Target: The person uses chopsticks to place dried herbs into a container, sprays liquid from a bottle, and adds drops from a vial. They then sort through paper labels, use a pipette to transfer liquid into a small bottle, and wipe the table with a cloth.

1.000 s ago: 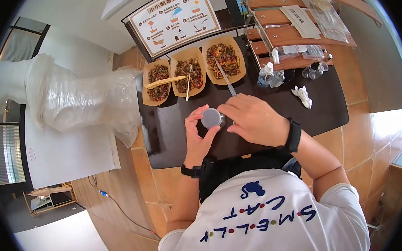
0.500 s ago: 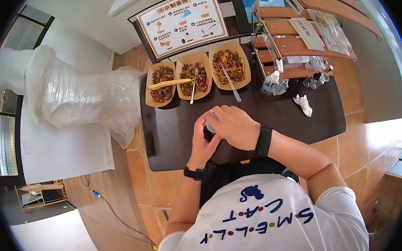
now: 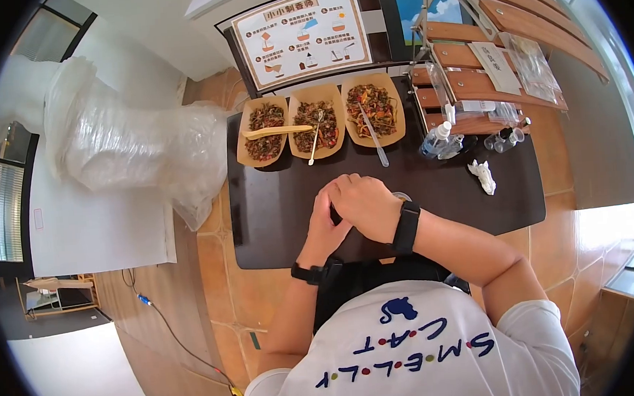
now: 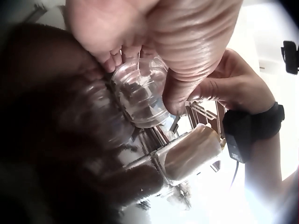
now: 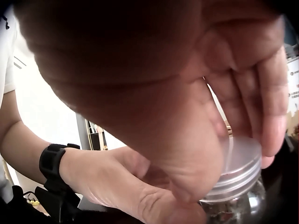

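Note:
A clear jar [image 4: 140, 93] with a translucent lid [image 5: 243, 158] is between the two hands. My left hand [image 3: 325, 230] curls round the jar from the left, its thumb against the side in the left wrist view. Over the top, my right hand [image 3: 367, 206] grips the lid between thumb and fingers, as the right wrist view shows. From above, the hands hide the jar. Part of a clear round rim [image 3: 402, 196] shows just beyond the right wrist.
Behind the hands stand three paper trays [image 3: 242, 148] of dried plant bits, with a wooden scoop [image 3: 278, 131], a small white stick and a plastic dropper [image 3: 382, 155] across them. Bottles [image 3: 435, 140], crumpled tissue [image 3: 483, 177] and a slatted wooden rack [image 3: 463, 87] are at the right.
My right hand has moved left from beside the jar to over its lid, covering it from above. My left hand has kept hold of the jar. The head view has shifted slightly.

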